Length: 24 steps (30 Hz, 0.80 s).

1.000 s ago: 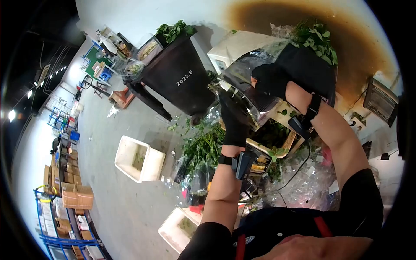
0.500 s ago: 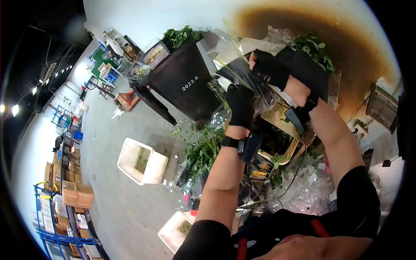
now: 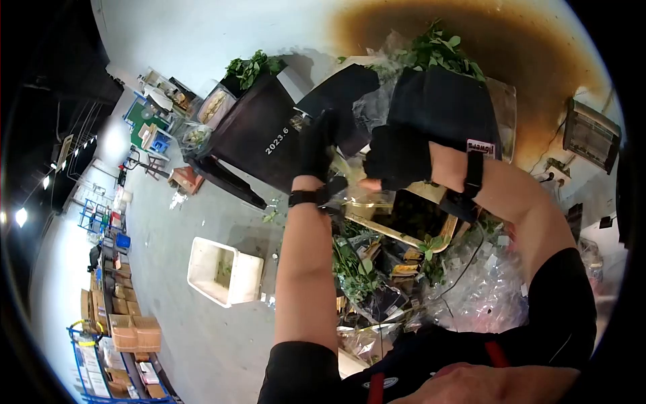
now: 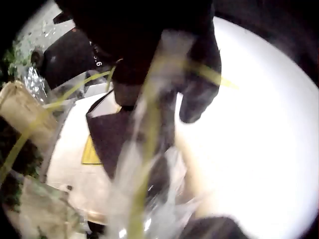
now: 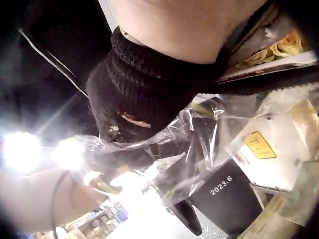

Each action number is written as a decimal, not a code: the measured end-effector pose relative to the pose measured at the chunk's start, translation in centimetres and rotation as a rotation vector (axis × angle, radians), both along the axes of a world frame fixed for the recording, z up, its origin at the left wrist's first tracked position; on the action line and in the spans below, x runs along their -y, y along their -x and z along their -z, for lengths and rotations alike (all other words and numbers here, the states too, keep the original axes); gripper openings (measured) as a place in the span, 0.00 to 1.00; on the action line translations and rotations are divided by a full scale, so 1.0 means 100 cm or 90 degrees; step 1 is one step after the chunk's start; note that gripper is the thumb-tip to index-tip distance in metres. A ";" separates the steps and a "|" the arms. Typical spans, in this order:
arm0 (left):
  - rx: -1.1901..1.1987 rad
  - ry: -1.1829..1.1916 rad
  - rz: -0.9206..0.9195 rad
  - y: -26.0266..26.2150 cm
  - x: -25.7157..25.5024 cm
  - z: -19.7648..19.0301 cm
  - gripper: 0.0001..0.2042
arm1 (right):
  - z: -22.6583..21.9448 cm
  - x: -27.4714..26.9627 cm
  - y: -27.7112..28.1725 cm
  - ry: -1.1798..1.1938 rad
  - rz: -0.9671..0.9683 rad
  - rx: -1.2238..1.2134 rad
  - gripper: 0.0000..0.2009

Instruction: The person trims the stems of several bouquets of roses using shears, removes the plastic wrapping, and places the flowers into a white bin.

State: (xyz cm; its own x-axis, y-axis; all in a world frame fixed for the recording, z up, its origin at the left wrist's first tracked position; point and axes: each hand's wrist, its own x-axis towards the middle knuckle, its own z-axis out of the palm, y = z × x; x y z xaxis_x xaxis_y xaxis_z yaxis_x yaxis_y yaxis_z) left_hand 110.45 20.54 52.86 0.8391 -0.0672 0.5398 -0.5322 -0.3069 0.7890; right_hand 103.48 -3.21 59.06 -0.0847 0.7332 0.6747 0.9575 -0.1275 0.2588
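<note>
My gloved left hand is in front of the dark bin, beside a black wrapping sheet. It pinches a clear plastic wrap with yellow edging, which hangs blurred below the fingers in the left wrist view. My right hand, in a black glove with a hole in it, grips the same wrap; its crinkled film stretches out from the glove in the right wrist view. Most of the right fingers are hidden. Just beyond this hand stands a black-wrapped bundle with green leaves on top.
A wheeled bin marked 2023.6 stands at left. Below my hands is a tan-rimmed crate with dark contents. Plastic scraps and cut greenery lie nearby. A white tub sits on the floor; a heater is at right.
My left hand has moved left and up, away from the right hand. The right hand has come lower. The black sheet and film between them have spread, and the view has shifted.
</note>
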 end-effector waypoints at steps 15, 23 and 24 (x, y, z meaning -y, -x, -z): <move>0.101 -0.374 -0.310 0.021 -0.014 -0.023 0.14 | -0.014 0.090 0.047 0.126 0.075 0.031 0.16; 0.139 -0.987 -0.194 -0.032 -0.064 -0.039 0.16 | 0.046 0.119 0.063 0.225 0.001 -0.015 0.12; 0.162 -0.946 -0.220 -0.029 -0.043 -0.036 0.16 | 0.054 0.116 0.061 0.219 0.000 -0.017 0.11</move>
